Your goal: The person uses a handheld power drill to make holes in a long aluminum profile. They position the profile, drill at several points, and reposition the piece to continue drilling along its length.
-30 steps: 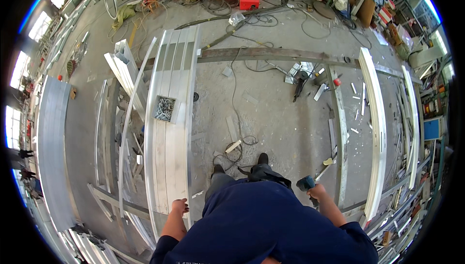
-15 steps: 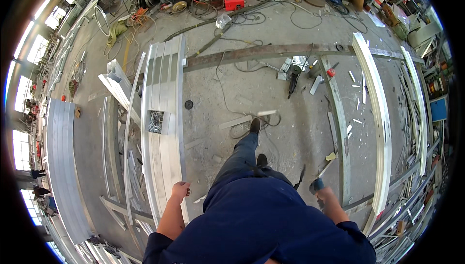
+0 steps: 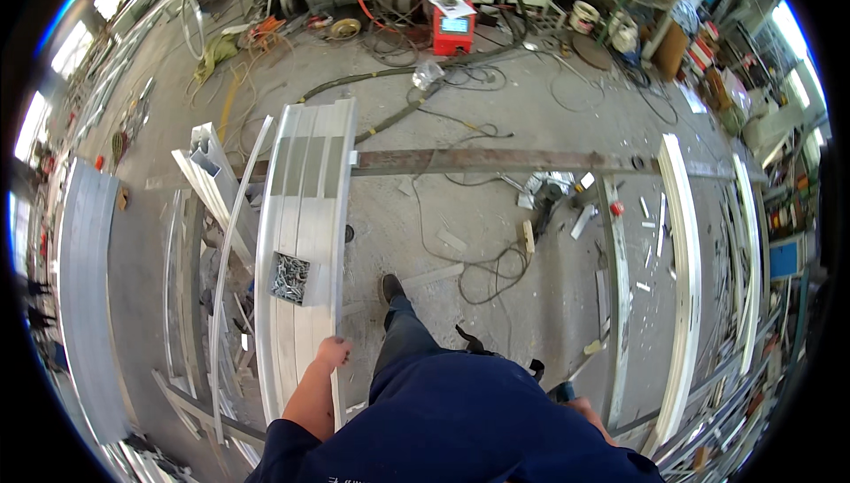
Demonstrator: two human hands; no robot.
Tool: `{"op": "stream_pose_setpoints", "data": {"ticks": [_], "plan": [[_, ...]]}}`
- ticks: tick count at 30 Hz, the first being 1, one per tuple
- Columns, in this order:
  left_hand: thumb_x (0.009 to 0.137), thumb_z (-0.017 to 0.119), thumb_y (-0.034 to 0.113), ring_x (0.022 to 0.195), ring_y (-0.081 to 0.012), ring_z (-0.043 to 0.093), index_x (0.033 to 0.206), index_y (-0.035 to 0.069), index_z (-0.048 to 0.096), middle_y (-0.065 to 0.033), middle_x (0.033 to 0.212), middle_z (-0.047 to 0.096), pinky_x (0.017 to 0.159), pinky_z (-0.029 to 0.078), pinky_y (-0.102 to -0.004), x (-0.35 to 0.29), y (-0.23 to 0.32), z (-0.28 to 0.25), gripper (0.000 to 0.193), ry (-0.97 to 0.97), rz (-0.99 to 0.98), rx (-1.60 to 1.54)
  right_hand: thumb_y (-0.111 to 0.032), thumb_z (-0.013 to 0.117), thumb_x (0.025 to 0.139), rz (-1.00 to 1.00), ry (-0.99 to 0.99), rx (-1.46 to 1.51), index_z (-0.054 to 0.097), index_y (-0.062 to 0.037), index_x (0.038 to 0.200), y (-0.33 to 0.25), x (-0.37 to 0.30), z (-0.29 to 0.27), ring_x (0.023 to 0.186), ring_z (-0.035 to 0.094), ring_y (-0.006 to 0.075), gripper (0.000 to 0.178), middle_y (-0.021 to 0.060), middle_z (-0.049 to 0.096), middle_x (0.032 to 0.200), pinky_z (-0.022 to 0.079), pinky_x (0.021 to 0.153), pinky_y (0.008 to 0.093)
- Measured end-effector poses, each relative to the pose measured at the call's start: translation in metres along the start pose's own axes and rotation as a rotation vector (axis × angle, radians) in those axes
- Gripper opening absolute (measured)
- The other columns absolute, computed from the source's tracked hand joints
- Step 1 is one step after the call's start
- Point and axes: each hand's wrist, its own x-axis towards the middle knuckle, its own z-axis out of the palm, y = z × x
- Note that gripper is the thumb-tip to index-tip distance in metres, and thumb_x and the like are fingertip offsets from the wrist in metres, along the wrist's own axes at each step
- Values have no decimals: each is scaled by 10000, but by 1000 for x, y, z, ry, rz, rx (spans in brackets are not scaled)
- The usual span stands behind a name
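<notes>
My left hand (image 3: 334,352) is closed, fingers curled, over the right edge of a stack of long silver metal profiles (image 3: 285,332). Whether anything small is in it cannot be made out. Ahead of it on the profiles sits an open square box (image 3: 304,292) filled with small metal fasteners (image 3: 289,274). At the lower right my right hand (image 3: 584,409) is closed around a dark teal power drill (image 3: 561,392). My shirt hides part of that hand and most of the drill.
A steel crossbar (image 3: 496,162) spans ahead, joined by a side bar (image 3: 619,279). Pale long profiles (image 3: 683,306) lie to the right. Cables (image 3: 482,284), offcuts (image 3: 584,221) and a dark tool (image 3: 551,200) litter the floor. A red machine (image 3: 452,33) stands farther off.
I have stepped forward, and the fastener box is now closer to my left hand. My right hand and the drill have dropped lower, mostly behind my body.
</notes>
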Motion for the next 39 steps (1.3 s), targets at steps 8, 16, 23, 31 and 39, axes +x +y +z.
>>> {"op": "stream_pose_setpoints", "data": {"ticks": [8, 16, 23, 31, 39], "plan": [[820, 682, 291, 623, -204, 669, 983, -38, 692, -137, 792, 698, 611, 551, -339, 46, 64, -108, 367, 202, 109, -80, -106, 792, 693, -73, 35, -249, 698, 63, 864, -189, -5, -34, 650, 670, 220, 258, 141, 690, 766, 514, 588, 373], [790, 685, 210, 585, -206, 642, 961, -49, 693, -129, 743, 674, 547, 534, -346, 71, 57, -171, 311, 376, -154, -385, -38, 721, 699, -629, 58, -98, 609, 66, 999, -526, -99, -59, 566, 627, 232, 336, 128, 634, 705, 503, 508, 385], [801, 675, 206, 557, -203, 634, 935, -53, 681, -119, 725, 663, 522, 536, -337, 88, 76, -157, 292, 484, -288, -609, -116, 680, 665, -1130, 45, -465, 620, 7, 1105, -817, -146, -33, 740, 660, 217, 460, 129, 673, 818, 522, 699, 360], [844, 698, 248, 561, -213, 648, 1004, -23, 679, -121, 764, 674, 512, 549, -343, 53, 127, -86, 315, 368, -695, -809, -158, 673, 688, -1536, -85, -822, 532, -63, 1332, -1078, -219, 59, 999, 643, 420, 666, 223, 684, 1047, 510, 847, 465], [846, 698, 265, 670, -164, 672, 1075, -7, 659, -93, 849, 700, 608, 524, -302, 18, 256, -95, 357, 437, -599, -767, -122, 734, 687, -2013, 142, -1306, 335, -49, 1483, -1185, -160, 159, 1005, 589, 338, 893, 141, 610, 1182, 486, 859, 435]]}}
